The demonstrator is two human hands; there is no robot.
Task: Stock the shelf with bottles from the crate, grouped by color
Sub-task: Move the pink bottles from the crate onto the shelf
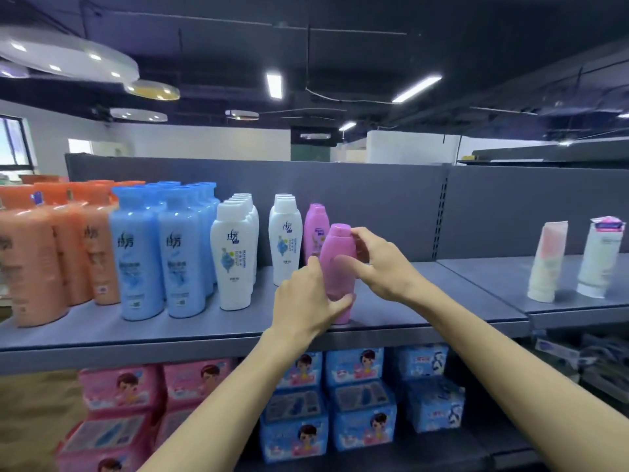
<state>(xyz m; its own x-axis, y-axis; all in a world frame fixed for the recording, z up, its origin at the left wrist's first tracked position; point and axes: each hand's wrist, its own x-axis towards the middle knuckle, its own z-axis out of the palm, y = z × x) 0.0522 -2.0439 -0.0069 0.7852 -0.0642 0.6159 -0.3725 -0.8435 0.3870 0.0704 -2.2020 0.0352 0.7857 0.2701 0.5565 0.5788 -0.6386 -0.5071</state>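
Grey shelf [211, 330] of colour-grouped bottles, pink bottle [337, 264] gripped, dark ceiling [374, 46]

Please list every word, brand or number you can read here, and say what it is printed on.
"拉芳": brand on the blue plastic bottles and white plastic bottles.
Smaller print there: too blurred.
Orange bottles, pink plastic bottles, squeeze tubes, lower-shelf packs: text unreadable.

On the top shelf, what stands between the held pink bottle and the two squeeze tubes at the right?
Nothing: in the head view the grey shelf is bare between the pink bottle and the tubes.
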